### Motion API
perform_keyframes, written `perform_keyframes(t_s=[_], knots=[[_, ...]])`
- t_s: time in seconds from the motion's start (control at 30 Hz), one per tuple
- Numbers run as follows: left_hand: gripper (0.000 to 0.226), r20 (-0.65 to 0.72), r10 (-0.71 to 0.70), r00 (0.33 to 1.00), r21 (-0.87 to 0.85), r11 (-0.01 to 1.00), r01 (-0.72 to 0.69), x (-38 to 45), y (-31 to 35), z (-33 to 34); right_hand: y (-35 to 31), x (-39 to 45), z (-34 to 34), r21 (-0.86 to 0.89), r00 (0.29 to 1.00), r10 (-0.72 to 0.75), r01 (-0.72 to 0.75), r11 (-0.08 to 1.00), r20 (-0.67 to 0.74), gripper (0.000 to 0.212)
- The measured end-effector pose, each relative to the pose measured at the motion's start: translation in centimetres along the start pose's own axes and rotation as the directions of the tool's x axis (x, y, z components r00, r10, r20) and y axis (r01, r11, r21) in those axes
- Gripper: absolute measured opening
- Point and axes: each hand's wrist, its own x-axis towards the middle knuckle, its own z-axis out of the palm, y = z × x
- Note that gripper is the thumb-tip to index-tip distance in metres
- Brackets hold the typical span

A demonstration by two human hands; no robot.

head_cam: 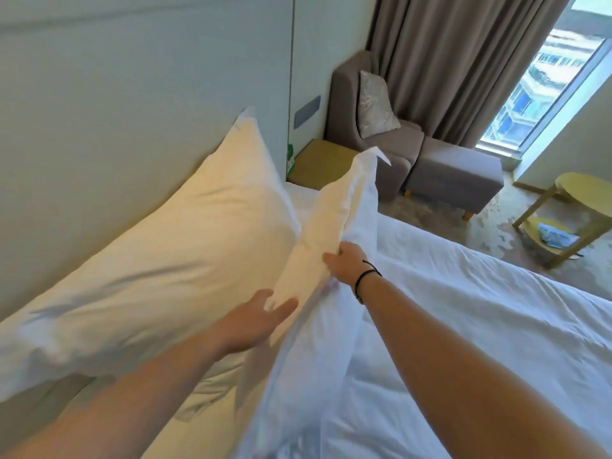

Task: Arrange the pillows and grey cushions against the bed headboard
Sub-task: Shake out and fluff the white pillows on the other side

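Note:
A large white pillow [159,253] leans against the pale headboard [116,94] on the left. A second white pillow [334,220] stands on edge in front of it, seen narrow side on. My right hand [344,263] grips the upper edge of this second pillow, fingers curled into the fabric. My left hand [255,321] is flat against its left face, fingers apart. A grey patterned cushion [376,104] rests on the armchair in the far corner.
The white duvet [463,309] covers the bed to the right. A grey armchair [357,127] and footstool [457,180] stand by the brown curtain [457,61]. A wooden nightstand [321,164] sits beside the bed. A yellow side table [573,217] is at far right.

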Motion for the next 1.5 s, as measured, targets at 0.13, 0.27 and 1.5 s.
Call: perform_keyframes(t_s=[0.13,0.27,1.5], knots=[[0.112,-0.078,-0.149,0.986,0.102,0.982,0.157,-2.8,-11.3,2.7,1.4,-2.4,12.4,-0.037,0.956,0.062,-0.053,0.998,0.288,0.077],[0.053,-0.182,-0.165,0.969,-0.082,0.985,0.152,-4.1,-16.0,3.0,1.8,-5.8,18.6,-0.244,0.967,0.11,-0.053,0.968,0.228,0.102],[0.02,-0.136,0.349,0.927,0.067,0.937,-0.343,-10.3,-6.4,17.1,27.5,-32.2,5.9,-0.023,0.911,0.407,-0.406,0.913,0.065,0.081]])
